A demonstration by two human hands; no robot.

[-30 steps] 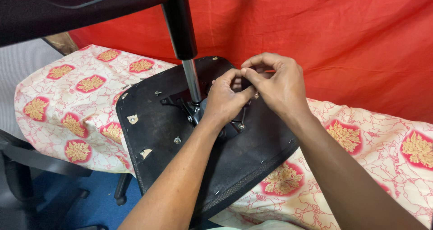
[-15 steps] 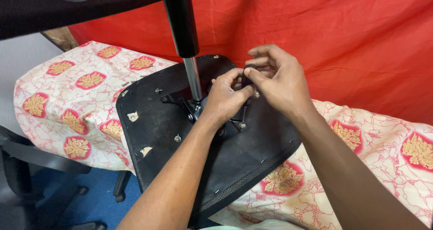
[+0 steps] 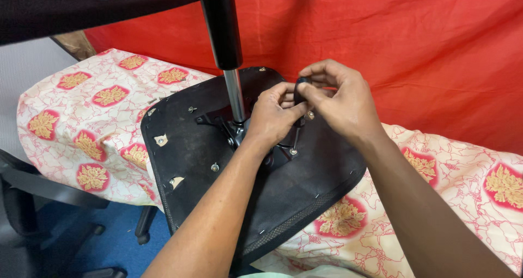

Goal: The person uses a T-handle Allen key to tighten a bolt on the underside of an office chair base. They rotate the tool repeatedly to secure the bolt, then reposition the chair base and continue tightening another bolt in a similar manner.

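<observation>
An upturned black chair seat [image 3: 218, 163] lies on a patterned cloth, its underside up. A chrome gas-lift column [image 3: 234, 95] with a black upper sleeve rises from the metal mechanism at its centre. My left hand [image 3: 271, 117] rests on the mechanism beside the column, fingers pinched near a small black knob [image 3: 300, 85]. My right hand [image 3: 340, 101] meets it from the right, thumb and fingers closed around that knob on a lever. How each finger grips is partly hidden.
A cream cloth with red and gold motifs [image 3: 81, 125] covers the support under the seat. A red fabric backdrop [image 3: 408, 43] hangs behind. Another black office chair [image 3: 38, 201] stands at the lower left on a blue floor. A dark chair base crosses the top of the view.
Both hands have stayed together at the mechanism, shifting slightly up and right as the fingers work the small black knob. The seat has not moved.
</observation>
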